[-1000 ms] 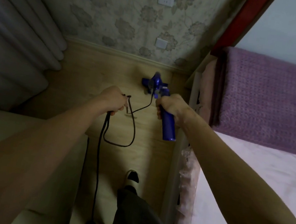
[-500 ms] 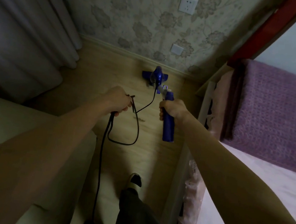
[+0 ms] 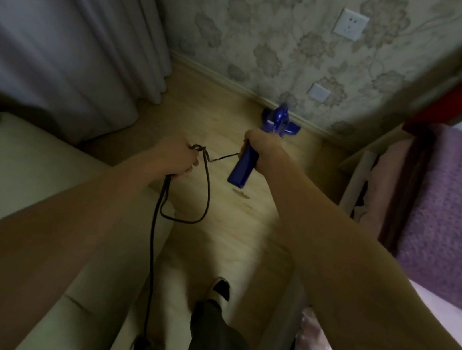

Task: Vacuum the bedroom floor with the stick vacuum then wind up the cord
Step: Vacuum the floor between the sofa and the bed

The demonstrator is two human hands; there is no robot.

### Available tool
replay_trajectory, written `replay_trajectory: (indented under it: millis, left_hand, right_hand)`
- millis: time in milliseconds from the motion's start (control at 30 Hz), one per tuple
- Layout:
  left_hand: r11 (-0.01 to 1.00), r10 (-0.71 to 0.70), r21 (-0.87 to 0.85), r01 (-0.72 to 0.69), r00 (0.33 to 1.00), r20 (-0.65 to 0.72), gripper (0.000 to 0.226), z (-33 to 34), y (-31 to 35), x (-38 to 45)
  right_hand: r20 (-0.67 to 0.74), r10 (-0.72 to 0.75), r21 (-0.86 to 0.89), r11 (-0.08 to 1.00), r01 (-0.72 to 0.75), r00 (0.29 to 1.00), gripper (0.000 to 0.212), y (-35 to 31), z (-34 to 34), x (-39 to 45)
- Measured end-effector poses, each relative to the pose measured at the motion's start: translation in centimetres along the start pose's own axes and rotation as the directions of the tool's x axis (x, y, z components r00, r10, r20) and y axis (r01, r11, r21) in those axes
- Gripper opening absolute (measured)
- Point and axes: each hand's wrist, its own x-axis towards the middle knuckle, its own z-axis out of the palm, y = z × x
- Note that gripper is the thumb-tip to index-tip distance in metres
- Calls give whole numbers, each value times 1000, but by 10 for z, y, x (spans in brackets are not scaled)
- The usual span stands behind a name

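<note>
A blue stick vacuum (image 3: 280, 121) stands on the wooden floor (image 3: 233, 229), its head right against the skirting board of the far wall. My right hand (image 3: 260, 148) grips its blue handle (image 3: 241, 170). My left hand (image 3: 177, 156) holds the black cord (image 3: 205, 195) bunched in its fingers. From there one short length of cord runs across to the handle, a loop hangs below the hand, and a long strand drops toward the bottom of the view.
A pale sofa (image 3: 14, 172) fills the left side, grey curtains (image 3: 51, 28) hang behind it. A bed with a purple blanket (image 3: 450, 222) and pink sheet lies right. A wall socket (image 3: 351, 25) sits above the vacuum. My foot (image 3: 220, 290) stands on the narrow floor strip.
The vacuum head has slid forward to the skirting board, and my right hand has moved further out with the handle. My left hand keeps the cord; the view has turned a little left.
</note>
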Motion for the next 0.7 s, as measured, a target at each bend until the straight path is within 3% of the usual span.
replay_trajectory:
  millis: [133, 267, 433, 700]
  left_hand:
    - [1000, 0, -22, 0, 1000, -7, 29, -16, -12, 1]
    - [999, 6, -48, -6, 1000, -19, 27, -24, -12, -6]
    - [998, 25, -57, -26, 999, -29, 28, -21, -12, -3]
    - [1000, 18, -7, -18, 1000, 14, 26, 0, -26, -10]
  right_hand:
    - [20, 3, 1, 1000, -3, 1000, 23, 13, -2, -14]
    - [77, 19, -66, 998, -13, 997, 51, 19, 13, -39]
    - [57, -7, -147, 989, 15, 998, 23, 21, -1, -38]
    - [1, -1, -171, 985, 1, 1000, 13, 28, -19, -9]
